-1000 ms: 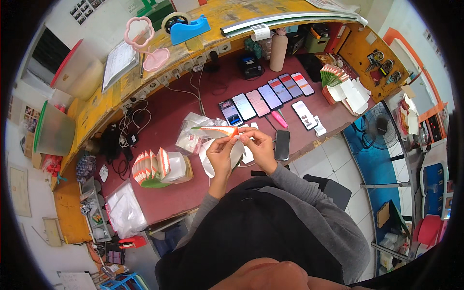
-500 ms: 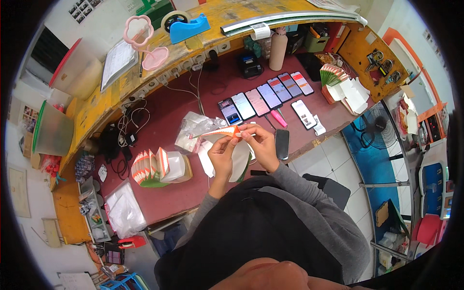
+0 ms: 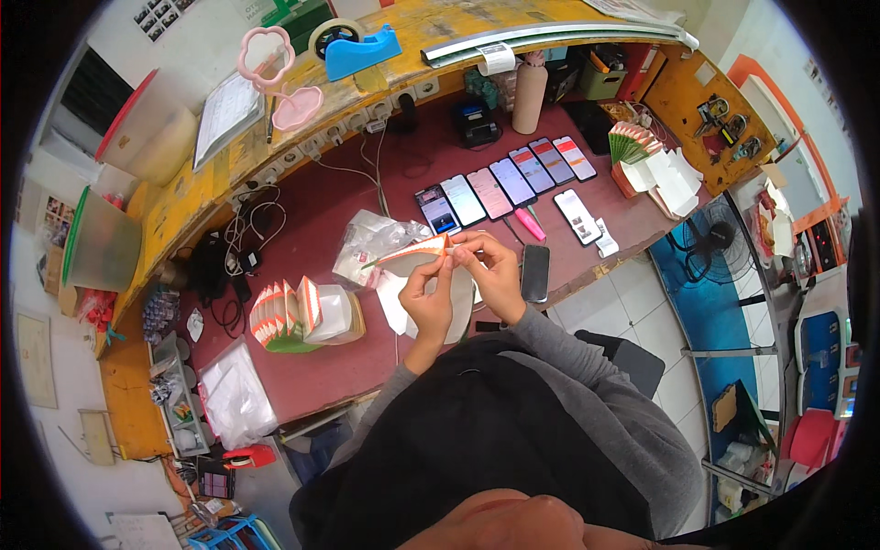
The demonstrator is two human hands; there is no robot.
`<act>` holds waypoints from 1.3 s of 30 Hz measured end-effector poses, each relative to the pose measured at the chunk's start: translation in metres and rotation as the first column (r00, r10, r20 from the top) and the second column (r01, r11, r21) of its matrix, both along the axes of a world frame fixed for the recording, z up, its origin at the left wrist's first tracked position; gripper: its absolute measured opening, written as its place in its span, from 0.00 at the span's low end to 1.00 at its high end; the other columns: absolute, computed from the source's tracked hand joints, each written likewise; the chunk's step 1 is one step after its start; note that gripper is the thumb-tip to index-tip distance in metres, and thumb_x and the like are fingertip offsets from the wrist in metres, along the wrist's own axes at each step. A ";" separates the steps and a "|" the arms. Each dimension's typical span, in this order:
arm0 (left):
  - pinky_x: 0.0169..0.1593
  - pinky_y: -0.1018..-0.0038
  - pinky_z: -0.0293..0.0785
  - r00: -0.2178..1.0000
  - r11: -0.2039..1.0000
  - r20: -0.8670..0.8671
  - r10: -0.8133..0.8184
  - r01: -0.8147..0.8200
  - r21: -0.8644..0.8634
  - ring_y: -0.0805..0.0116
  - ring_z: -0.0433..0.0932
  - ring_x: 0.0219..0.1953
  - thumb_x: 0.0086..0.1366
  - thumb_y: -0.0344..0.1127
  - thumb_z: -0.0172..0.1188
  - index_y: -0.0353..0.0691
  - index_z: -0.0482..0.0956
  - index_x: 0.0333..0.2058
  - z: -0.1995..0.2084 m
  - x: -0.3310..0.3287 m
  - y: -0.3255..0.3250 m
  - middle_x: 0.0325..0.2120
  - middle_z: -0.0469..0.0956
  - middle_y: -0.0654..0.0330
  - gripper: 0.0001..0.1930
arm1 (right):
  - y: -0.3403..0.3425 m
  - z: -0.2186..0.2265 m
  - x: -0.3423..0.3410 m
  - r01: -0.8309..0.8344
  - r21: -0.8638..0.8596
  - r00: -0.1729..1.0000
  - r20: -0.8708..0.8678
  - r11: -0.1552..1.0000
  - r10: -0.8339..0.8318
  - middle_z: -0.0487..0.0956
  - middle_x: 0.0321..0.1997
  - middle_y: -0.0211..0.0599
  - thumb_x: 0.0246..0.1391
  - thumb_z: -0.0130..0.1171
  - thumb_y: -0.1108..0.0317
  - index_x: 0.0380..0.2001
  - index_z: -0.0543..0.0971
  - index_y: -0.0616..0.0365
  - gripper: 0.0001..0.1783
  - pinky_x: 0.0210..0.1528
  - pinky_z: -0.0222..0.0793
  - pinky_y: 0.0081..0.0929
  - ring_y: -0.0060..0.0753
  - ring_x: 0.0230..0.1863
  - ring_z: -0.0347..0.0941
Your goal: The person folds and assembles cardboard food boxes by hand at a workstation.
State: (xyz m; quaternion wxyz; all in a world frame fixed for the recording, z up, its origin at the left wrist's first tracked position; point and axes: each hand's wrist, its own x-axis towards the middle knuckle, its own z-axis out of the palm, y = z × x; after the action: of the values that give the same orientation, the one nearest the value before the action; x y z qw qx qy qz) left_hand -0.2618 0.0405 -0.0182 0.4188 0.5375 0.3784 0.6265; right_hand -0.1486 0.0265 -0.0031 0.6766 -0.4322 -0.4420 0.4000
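Above the desk edge, an orange-and-white folded paper piece (image 3: 417,251) with a zigzag border is pinched between both hands. My left hand (image 3: 428,307) is closed, its thumb and fingertips meeting at the piece's right corner. My right hand (image 3: 493,278) closes on the same corner from the other side, so the fingertips partly hide it. White paper (image 3: 392,301) lies beneath my hands, beside a crumpled clear plastic bag (image 3: 362,240). To the left stands a bundle of similar orange, white and green folded papers (image 3: 275,314), next to a white stack (image 3: 335,316).
Several lit phones (image 3: 489,194) lie in a row beyond my hands, with a dark phone (image 3: 535,273) near my right wrist. A pink marker (image 3: 529,223) lies between them. More folded papers (image 3: 632,142) stand at the right end. Cables (image 3: 266,229) and a plastic pack (image 3: 236,392) are left.
My left hand has shifted slightly, its thumb and fingers now more bent at the paper's corner. The paper's left end has tilted down a little. My right hand stays at the corner.
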 end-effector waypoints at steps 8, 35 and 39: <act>0.35 0.81 0.73 0.996 0.992 -0.033 0.081 -0.077 0.098 0.75 0.78 0.30 0.58 0.25 0.65 0.31 0.80 0.31 0.001 0.002 0.002 0.29 0.82 0.58 0.04 | -0.005 0.001 0.000 0.047 -0.009 0.994 0.096 0.999 -0.046 0.76 0.45 0.38 0.55 0.61 0.71 0.32 0.81 0.63 0.06 0.45 0.68 0.23 0.25 0.45 0.71; 0.40 0.77 0.79 0.935 0.962 0.266 -0.235 0.263 -0.074 0.72 0.81 0.35 0.65 0.28 0.56 0.28 0.78 0.42 -0.007 -0.007 -0.004 0.34 0.81 0.52 0.10 | -0.012 0.007 -0.008 0.213 0.223 0.912 0.304 0.951 -0.276 0.77 0.47 0.44 0.46 0.66 0.77 0.32 0.81 0.63 0.08 0.50 0.70 0.26 0.33 0.47 0.75; 0.41 0.71 0.78 0.860 0.874 0.385 -0.337 0.437 -0.211 0.70 0.79 0.38 0.68 0.41 0.48 0.31 0.73 0.44 -0.004 -0.013 -0.001 0.38 0.78 0.55 0.17 | -0.015 0.002 -0.010 0.241 0.270 0.847 0.410 0.932 -0.337 0.76 0.51 0.44 0.42 0.68 0.76 0.34 0.82 0.60 0.12 0.48 0.71 0.28 0.37 0.46 0.76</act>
State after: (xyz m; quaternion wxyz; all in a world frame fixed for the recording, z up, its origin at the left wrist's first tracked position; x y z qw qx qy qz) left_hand -0.2746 0.0390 -0.0225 0.6698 0.4206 0.2723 0.5480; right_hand -0.1589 0.0112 -0.0014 0.6501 -0.5013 -0.5552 0.1337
